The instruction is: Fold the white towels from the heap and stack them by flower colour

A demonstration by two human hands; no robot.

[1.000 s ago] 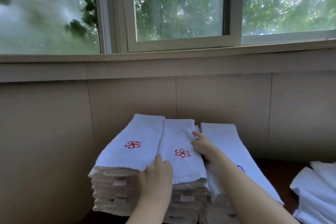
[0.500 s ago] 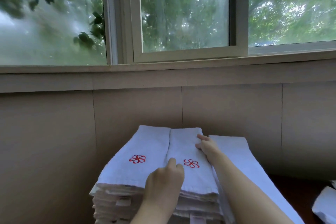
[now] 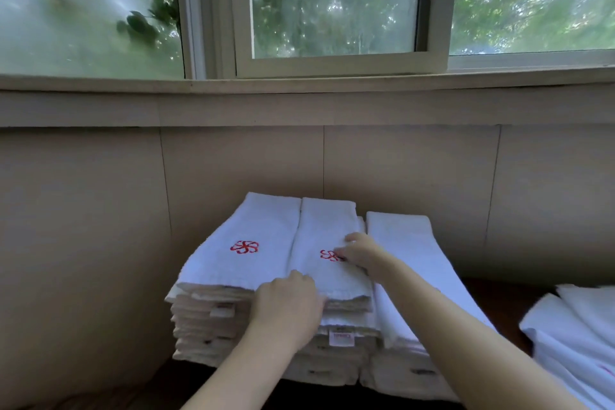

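Note:
Three stacks of folded white towels stand side by side against the wall. The left stack (image 3: 239, 250) shows a red flower on top. On the middle stack lies a folded towel with a red flower (image 3: 326, 230). My left hand (image 3: 289, 306) rests against the near end of that middle stack, fingers curled at the top towel's front edge. My right hand (image 3: 359, 255) lies flat on the top towel and partly covers its flower. The right stack (image 3: 409, 243) is lower; my right forearm hides its flower. The heap of unfolded towels (image 3: 572, 336) sits at the right edge.
A beige panelled wall (image 3: 233, 170) rises directly behind the stacks, with a window sill (image 3: 299, 86) and windows above. The dark tabletop (image 3: 492, 296) shows between the right stack and the heap.
My right hand slid from the top towel's right edge inward onto the red flower. My left hand stays at the near end of the middle stack. The camera tilted, bringing the heap back into view.

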